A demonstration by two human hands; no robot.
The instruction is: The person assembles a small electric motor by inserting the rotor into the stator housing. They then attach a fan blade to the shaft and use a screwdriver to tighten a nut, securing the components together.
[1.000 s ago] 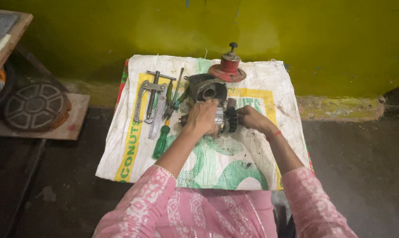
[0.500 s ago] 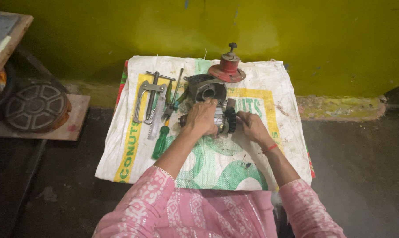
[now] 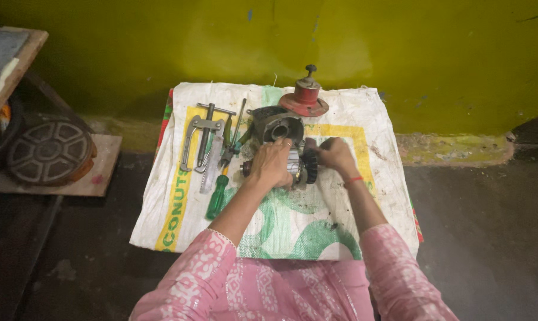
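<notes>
Two hands work a small motor [image 3: 297,167] at mid-sack [image 3: 340,238]: the left hand [image 3: 272,163] clamps down over its body to steady it, while the right hand [image 3: 335,153] pinches its black fan end. Puller [image 3: 198,139] and screwdriver [image 3: 218,195] lie ready just left; a grey housing [image 3: 275,123] sits behind.

A yellow-green wall [image 3: 400,53], scuffed and stained, meets a dark concrete floor [image 3: 495,238] along a chipped yellow skirting [image 3: 453,148]. A wooden bench [image 3: 10,59] juts in at left above a flat board [image 3: 72,181].
</notes>
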